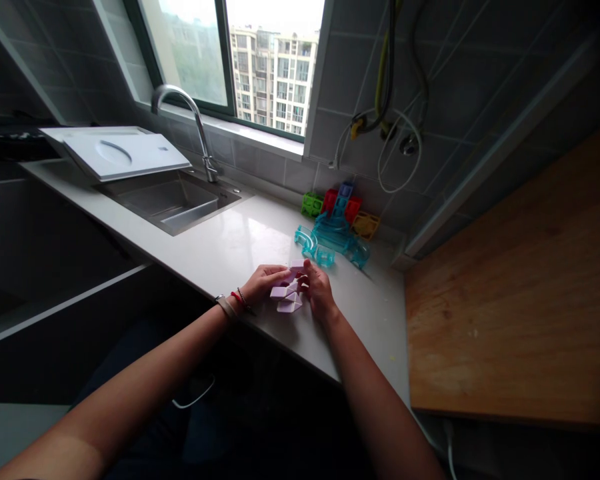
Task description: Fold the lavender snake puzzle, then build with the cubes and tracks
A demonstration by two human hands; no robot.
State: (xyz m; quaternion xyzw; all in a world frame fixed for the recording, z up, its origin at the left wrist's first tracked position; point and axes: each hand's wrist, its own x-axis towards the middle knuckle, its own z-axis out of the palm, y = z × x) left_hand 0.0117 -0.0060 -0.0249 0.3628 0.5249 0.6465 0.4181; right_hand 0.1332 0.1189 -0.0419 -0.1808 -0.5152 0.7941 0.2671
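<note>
A purple-and-white folding snake puzzle [290, 305], made of wedge-shaped segments, is held just above the front part of the counter. My left hand [266, 283] grips it from the left, thumb lying along its upper side. From the right, my right hand [320, 290] closes on the upper end, with the thumb on top and fingers curled behind. Part of the puzzle is covered by my fingers. Beyond the hands lie clear turquoise toy track pieces [333, 233], the nearest curved one close to my right thumb.
Green [312, 204], red and yellow toy blocks [365, 225] stand against the tiled wall. A sink [175, 193] with a curved faucet [200, 127] is at left, white panels [130, 157] lying partly over it. A wooden board [510, 300] borders the counter [220, 253] on the right.
</note>
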